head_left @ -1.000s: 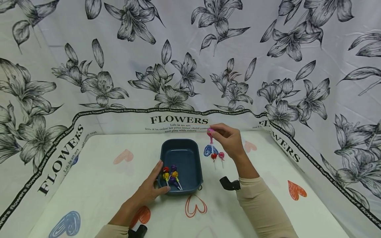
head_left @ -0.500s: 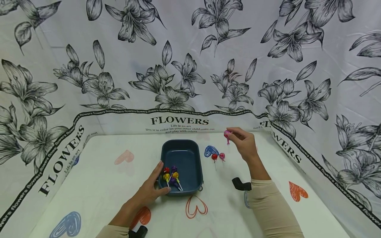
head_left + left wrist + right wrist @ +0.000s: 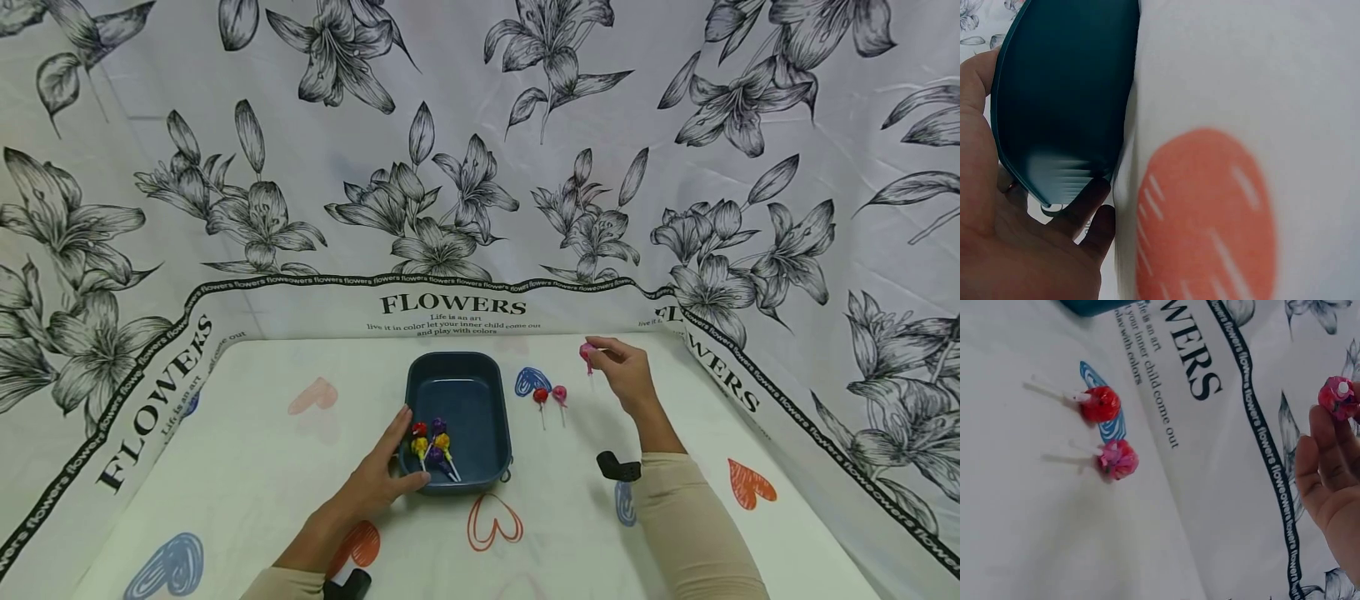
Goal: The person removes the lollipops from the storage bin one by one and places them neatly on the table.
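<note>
A pink-wrapped lollipop [image 3: 587, 353] is pinched between the fingertips and thumb of my right hand [image 3: 628, 377], head up, over the table's back right part. In the right wrist view the stick end of this lollipop [image 3: 1339, 400] faces the camera. My left hand [image 3: 373, 478] grips the near left corner of a dark blue rectangular tray [image 3: 472, 417], thumb at the near rim and fingers along the left side. Several lollipops [image 3: 431, 447] in red, yellow, purple and orange wrappers lie together in its near left part. The left wrist view shows the tray's outer wall [image 3: 1066, 94] against the fingers.
A red lollipop [image 3: 541, 395] and a pink one [image 3: 559, 394] lie side by side right of the tray, sticks toward me. The white tablecloth [image 3: 262, 467] has printed hearts. A flower-printed curtain [image 3: 457, 208] stands behind the table and at both sides.
My right hand has carried the pink lollipop to the right and then lower, from behind the two lying lollipops to their right. The left hand and tray have stayed put.
</note>
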`<state>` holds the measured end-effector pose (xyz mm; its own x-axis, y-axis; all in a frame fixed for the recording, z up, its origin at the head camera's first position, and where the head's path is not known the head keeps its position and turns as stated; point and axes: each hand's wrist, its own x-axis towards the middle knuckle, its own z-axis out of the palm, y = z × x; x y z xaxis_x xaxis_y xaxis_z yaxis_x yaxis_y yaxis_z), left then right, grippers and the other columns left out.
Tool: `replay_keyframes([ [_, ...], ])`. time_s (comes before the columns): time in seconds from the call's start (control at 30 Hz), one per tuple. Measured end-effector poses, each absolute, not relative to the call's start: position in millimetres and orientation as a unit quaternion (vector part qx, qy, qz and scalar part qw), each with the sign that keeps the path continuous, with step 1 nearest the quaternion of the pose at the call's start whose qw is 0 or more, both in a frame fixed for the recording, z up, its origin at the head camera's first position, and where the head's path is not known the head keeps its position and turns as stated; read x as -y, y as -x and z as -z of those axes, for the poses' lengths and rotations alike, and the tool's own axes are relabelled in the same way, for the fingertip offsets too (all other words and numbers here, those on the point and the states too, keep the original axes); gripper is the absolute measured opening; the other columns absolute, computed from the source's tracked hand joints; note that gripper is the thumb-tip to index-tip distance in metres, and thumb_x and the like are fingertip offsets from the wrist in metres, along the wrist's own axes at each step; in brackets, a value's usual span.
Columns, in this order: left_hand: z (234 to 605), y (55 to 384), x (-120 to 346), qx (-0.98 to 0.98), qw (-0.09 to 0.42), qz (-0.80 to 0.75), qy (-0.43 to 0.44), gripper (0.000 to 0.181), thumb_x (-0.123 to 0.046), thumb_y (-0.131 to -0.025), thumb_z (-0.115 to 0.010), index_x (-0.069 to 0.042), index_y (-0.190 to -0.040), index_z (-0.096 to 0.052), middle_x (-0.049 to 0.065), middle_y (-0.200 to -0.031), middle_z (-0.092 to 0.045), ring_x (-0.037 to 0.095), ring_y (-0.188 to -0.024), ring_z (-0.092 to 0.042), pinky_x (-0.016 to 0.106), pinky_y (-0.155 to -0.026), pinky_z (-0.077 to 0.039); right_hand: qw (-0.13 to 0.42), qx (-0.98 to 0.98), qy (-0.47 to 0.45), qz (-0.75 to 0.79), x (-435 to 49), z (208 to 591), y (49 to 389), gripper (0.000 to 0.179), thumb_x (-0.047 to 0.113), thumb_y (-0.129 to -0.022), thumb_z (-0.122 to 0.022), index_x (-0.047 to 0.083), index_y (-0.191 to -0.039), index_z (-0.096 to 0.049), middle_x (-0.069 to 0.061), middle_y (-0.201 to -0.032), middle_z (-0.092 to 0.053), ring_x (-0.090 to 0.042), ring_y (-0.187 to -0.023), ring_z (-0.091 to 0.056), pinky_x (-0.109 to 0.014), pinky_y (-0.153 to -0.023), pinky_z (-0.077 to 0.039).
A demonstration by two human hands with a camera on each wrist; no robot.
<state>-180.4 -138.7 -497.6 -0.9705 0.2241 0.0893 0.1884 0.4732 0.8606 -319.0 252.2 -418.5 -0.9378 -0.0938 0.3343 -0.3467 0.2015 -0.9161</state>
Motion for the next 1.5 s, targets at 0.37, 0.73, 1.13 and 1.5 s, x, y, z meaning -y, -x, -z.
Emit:
replay_keyframes([
  [0.37, 498.4, 182.8, 138.8, -0.865, 0.01, -0.487, -0.121, 0.092, -0.034, -0.072, -0.069, -0.038, -0.138, -0.005, -0.016, -0.142, 0.0, 0.019, -0.129, -0.002, 0.053, -0.096, -0.011, 0.051, 0.791, -0.093, -0.602, -261.2, 458.2, 336.1, 0.034, 0.022, -0.08, -0.062, 0.002, -0.107, -0.06, -0.013, -0.095, -0.063, -0.025, -0.086, -0.058, -0.033, -0.074, -0.046],
  [0.73, 480.4, 173.6, 133.3, -0.861, 0.014, -0.494, -0.12, 0.091, -0.03, -0.073, -0.069, -0.031, -0.139, -0.007, -0.006, -0.144, -0.001, 0.023, -0.129, -0.002, 0.054, -0.096, -0.009, 0.022, 0.849, -0.055, -0.526, -265.7, 483.5, 347.1, 0.03, 0.017, -0.082, -0.06, 0.0, -0.107, -0.06, -0.01, -0.097, -0.062, -0.022, -0.084, -0.056, -0.033, -0.068, -0.046],
  [1.13, 499.8, 181.7, 137.3, -0.856, 0.018, -0.504, -0.118, 0.092, -0.031, -0.072, -0.07, -0.031, -0.14, -0.008, -0.019, -0.141, -0.001, 0.015, -0.128, -0.001, 0.052, -0.098, -0.009, 0.005, 0.9, -0.021, -0.436, -263.4, 499.9, 351.8, 0.027, 0.019, -0.082, -0.058, 0.006, -0.105, -0.063, -0.008, -0.1, -0.06, -0.02, -0.085, -0.054, -0.034, -0.071, -0.043],
  [1.5, 498.7, 181.3, 136.8, -0.859, 0.013, -0.497, -0.121, 0.093, -0.031, -0.072, -0.07, -0.03, -0.14, -0.007, -0.017, -0.142, 0.0, 0.017, -0.129, -0.001, 0.053, -0.097, -0.009, 0.005, 0.91, -0.019, -0.414, -258.0, 496.0, 350.2, 0.028, 0.021, -0.082, -0.059, 0.008, -0.107, -0.062, -0.007, -0.102, -0.059, -0.022, -0.089, -0.053, -0.037, -0.073, -0.043],
])
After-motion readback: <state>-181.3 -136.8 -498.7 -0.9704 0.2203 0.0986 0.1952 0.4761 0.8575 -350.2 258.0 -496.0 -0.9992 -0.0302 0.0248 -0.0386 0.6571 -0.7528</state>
